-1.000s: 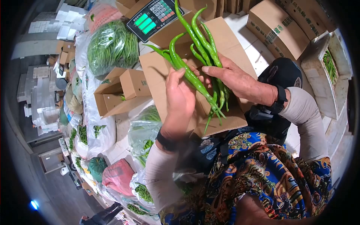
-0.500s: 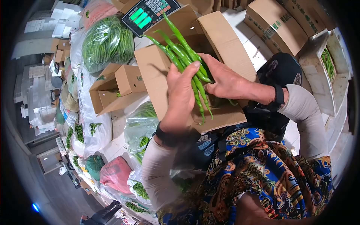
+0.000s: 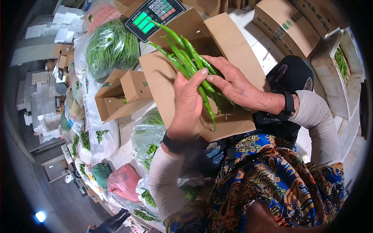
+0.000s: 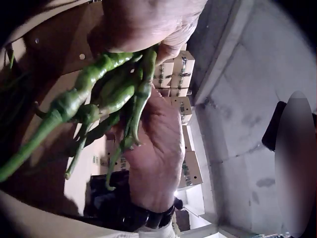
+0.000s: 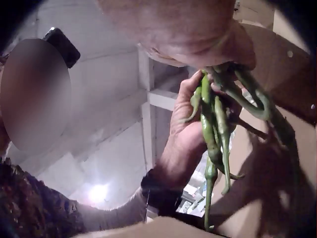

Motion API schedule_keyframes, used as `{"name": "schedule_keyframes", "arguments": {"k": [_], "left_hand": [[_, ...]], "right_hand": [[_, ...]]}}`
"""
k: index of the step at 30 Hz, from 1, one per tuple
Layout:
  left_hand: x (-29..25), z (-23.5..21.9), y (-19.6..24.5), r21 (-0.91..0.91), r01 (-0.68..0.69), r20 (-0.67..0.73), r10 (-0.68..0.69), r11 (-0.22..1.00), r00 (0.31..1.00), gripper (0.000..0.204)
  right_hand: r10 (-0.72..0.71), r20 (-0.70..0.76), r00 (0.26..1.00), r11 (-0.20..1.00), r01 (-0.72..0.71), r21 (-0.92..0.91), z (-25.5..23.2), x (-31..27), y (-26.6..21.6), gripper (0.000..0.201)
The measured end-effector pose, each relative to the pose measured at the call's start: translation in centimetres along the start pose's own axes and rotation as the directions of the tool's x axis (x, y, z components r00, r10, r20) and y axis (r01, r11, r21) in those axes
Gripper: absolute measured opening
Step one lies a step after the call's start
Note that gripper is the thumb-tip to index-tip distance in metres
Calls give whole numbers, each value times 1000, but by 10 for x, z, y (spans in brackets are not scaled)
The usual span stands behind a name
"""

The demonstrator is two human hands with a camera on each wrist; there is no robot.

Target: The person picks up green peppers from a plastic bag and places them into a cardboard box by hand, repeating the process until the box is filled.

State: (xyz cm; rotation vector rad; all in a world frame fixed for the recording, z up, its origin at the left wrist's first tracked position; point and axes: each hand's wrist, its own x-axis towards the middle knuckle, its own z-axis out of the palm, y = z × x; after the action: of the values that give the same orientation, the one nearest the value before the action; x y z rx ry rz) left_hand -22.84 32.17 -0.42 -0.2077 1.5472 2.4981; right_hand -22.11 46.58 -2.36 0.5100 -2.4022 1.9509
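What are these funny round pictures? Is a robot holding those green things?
No robot here, just a person with bare hands! The big picture comes from a camera worn on the head, looking down. The two smaller ones come from cameras on the left and right wrists, so they show the hands up close.

The left hand and right hand hold a bunch of long green peppers over an open cardboard box. Nearby are a scale with glowing green screens and a big see-through bag of green peppers.

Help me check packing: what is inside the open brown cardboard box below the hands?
Inside the box, a bare wall and, dimly, thin green shapes show. The left hand, right hand and long green chillies hide most of the bottom.
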Motion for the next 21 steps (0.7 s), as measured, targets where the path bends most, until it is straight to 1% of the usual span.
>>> {"name": "schedule_keyframes", "arguments": {"k": [1,2,3,4,5,6,7,8,9,10,11,12,13,14,15,16,18,19,20,21], "left_hand": [[1,-2,2,-30,14,-11,-15,999,1000,31],[1,-4,5,-59,28,-22,-30,998,999,32],[1,-6,12,-55,43,11,-42,998,999,29],[1,-7,16,-52,41,13,-41,998,999,29],[1,-8,20,-96,39,1,-39,995,999,29],[2,-10,24,-142,36,-11,-38,989,999,29],[2,-11,28,-202,32,-24,-37,979,999,30],[4,-14,31,-202,28,-26,-34,979,999,30],[5,-18,35,-227,0,11,3,974,1000,30],[6,-20,37,-252,-28,48,41,967,998,30],[7,-19,39,-250,-33,7,36,968,999,27],[8,-20,39,-247,-34,7,37,968,999,27],[9,-22,36,-198,-45,-59,34,979,998,27],[10,-25,33,-150,-56,-125,38,987,991,26],[14,-24,31,-167,-64,-191,31,984,981,25],[15,-23,30,-165,-68,-196,35,984,980,25],[15,-22,31,-73,-103,-171,90,992,981,25],[17,-29,30,-34,-105,-153,98,994,983,25],[18,-30,29,-35,-105,-153,98,994,983,25],[18,-30,30,-38,-106,-155,99,994,983,24]], "right_hand": [[21,-60,998,979,-9,205,6,3,2,42],[21,-60,998,979,-8,205,3,3,4,42],[138,1,990,922,-128,366,-4,7,-6,41],[239,80,968,826,-246,508,-10,11,-13,41],[293,137,946,724,-313,615,-12,13,-13,39],[292,135,947,725,-311,615,-15,15,-15,39],[317,211,925,668,-376,643,-19,15,-17,38],[334,289,897,607,-439,662,-21,16,-18,37],[336,263,904,647,-424,633,-21,16,-19,37],[330,267,905,647,-423,635,-20,16,-19,37],[322,230,918,718,-396,573,-20,16,-18,37],[312,193,930,782,-367,504,-19,15,-18,37],[310,194,931,782,-366,504,-18,14,-18,37],[266,204,942,811,-334,481,-17,12,-18,39],[222,217,951,836,-300,459,-14,11,-17,41],[218,222,950,835,-299,461,-10,9,-15,41],[183,199,963,852,-257,456,-3,5,-12,45],[185,218,958,855,-266,445,-4,5,-12,47],[186,218,958,855,-267,444,-5,6,-12,47],[185,213,960,883,-257,392,-6,6,-13,45]]}}
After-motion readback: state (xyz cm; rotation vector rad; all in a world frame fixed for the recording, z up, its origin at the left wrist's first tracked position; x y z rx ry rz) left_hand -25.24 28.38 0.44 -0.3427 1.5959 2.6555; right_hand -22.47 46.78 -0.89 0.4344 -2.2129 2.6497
